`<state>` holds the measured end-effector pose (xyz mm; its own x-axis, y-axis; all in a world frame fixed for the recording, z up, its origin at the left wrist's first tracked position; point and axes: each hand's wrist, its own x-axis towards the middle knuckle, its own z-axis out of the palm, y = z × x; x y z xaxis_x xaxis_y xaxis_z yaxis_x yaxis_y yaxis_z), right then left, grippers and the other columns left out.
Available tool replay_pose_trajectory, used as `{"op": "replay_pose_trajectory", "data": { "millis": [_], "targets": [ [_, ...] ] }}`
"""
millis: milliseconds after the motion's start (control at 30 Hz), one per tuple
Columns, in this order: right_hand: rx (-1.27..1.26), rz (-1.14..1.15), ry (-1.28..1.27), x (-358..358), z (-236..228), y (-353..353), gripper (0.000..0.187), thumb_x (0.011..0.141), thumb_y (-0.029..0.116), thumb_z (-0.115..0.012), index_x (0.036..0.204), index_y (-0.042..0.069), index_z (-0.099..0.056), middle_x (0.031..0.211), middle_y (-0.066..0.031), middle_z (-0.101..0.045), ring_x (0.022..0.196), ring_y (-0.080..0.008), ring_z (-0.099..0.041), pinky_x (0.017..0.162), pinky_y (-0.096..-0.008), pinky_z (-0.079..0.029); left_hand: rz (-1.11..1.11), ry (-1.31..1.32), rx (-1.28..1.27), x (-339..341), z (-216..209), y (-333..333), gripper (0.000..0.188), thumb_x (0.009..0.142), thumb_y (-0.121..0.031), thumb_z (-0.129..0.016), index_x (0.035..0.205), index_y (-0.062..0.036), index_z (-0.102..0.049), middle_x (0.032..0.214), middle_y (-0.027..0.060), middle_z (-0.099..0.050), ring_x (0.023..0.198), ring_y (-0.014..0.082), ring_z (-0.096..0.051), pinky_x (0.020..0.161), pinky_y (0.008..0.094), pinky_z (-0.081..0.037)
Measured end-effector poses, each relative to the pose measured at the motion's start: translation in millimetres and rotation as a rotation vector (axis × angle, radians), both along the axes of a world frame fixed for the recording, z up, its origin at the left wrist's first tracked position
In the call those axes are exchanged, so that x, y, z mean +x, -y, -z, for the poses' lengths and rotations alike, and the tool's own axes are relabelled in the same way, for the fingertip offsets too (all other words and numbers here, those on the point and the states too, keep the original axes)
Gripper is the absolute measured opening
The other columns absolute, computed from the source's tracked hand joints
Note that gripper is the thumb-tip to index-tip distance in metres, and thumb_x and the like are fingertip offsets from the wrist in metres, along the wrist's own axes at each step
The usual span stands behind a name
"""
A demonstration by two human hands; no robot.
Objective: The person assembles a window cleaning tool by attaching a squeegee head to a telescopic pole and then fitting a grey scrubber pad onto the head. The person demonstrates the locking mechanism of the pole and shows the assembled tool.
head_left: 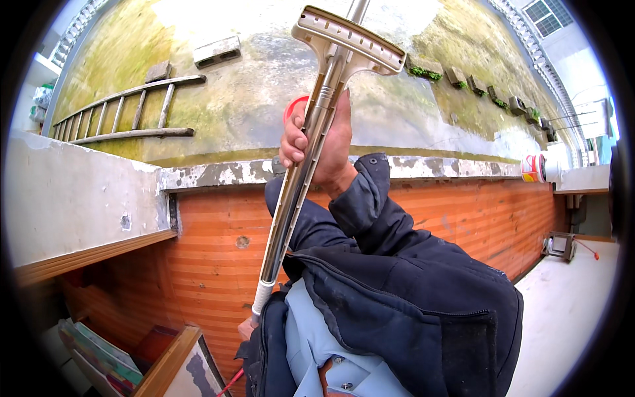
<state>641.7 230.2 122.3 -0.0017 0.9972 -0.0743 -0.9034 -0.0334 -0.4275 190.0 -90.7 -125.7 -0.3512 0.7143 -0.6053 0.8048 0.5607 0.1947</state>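
A long sponge mop (297, 192) runs diagonally up the middle of the view. It has a silver metal shaft and a pale grip near its lower end. Its beige mop head (350, 38) is a wide slotted bar on a forked bracket, uppermost and away from me; no sponge shows on it. My right hand (324, 135) is closed round the upper shaft, palm up, fingers curled over from the left. Behind it peeks a red curved piece (294, 104). At the bottom end, a small part of my left hand (248, 328) touches the mop; its fingers are hidden beside my jacket.
Beyond a peeling white ledge (456, 167) lies a mossy concrete yard with a wooden ladder (135, 132), a hollow block (217, 51) and a row of blocks (476, 85). A red-and-white bucket (532, 168) stands right. Papers (109, 354) sit at lower left.
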Motion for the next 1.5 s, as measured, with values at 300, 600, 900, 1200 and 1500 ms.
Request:
{"op": "replay_pose_trajectory", "data": {
  "millis": [300,600,900,1200,1500],
  "targets": [
    [0.106,-0.083,-0.038,-8.4,3.6,0.0,0.08,0.082,0.085,-0.023,0.074,0.011,-0.051,0.051,-0.0016,-0.045,0.04,-0.0182,-0.047,0.046,-0.0377,-0.046,-0.055,0.052,0.02,1.4,3.1,1.3,0.035,0.073,-0.002,-0.075,0.105,-0.0017,-0.06,0.088,0.0049,-0.062,0.081,0.0107,-0.057,0.071,0.026,-0.048],
    [0.193,-0.224,-0.042,-33.4,11.2,17.9,0.084,0.073,0.093,-0.029,0.074,0.011,-0.048,0.056,-0.0044,-0.049,0.047,-0.0192,-0.053,0.051,-0.0355,-0.049,-0.104,0.088,0.054,13.7,9.8,-6.5,0.038,0.073,0.0,-0.076,0.106,-0.002,-0.059,0.091,0.0041,-0.062,0.083,0.0108,-0.058,0.072,0.025,-0.048],
    [0.25,-0.575,0.064,-79.9,24.7,64.7,0.027,0.084,0.025,-0.072,0.081,0.007,-0.052,0.07,-0.0036,-0.053,0.067,-0.0164,-0.057,0.065,-0.0326,-0.049,-0.076,0.157,0.069,46.0,-0.4,-51.1,0.041,0.072,0.001,-0.076,0.108,-0.0023,-0.059,0.094,0.0034,-0.062,0.085,0.0108,-0.059,0.074,0.0239,-0.048],
    [0.436,-0.78,0.088,-80.6,27.3,68.5,0.031,0.084,0.023,-0.075,0.078,0.006,-0.049,0.07,-0.0047,-0.054,0.065,-0.0171,-0.054,0.063,-0.0321,-0.047,-0.031,0.12,-0.086,158.9,-76.4,-149.9,0.044,0.071,0.003,-0.077,0.11,-0.0026,-0.058,0.097,0.0027,-0.062,0.087,0.0109,-0.06,0.075,0.0229,-0.048],
    [0.77,-0.972,-0.021,-79.9,15.7,49.0,0.032,0.082,0.022,-0.078,0.079,0.006,-0.05,0.077,-0.0067,-0.057,0.074,-0.0196,-0.054,0.073,-0.0348,-0.045,-0.081,-0.135,-0.25,223.7,-112.2,-170.3,0.047,0.071,0.0,-0.077,0.113,-0.0036,-0.057,0.099,0.0039,-0.062,0.09,0.0141,-0.06,0.077,0.0251,-0.049]
  ]
}}
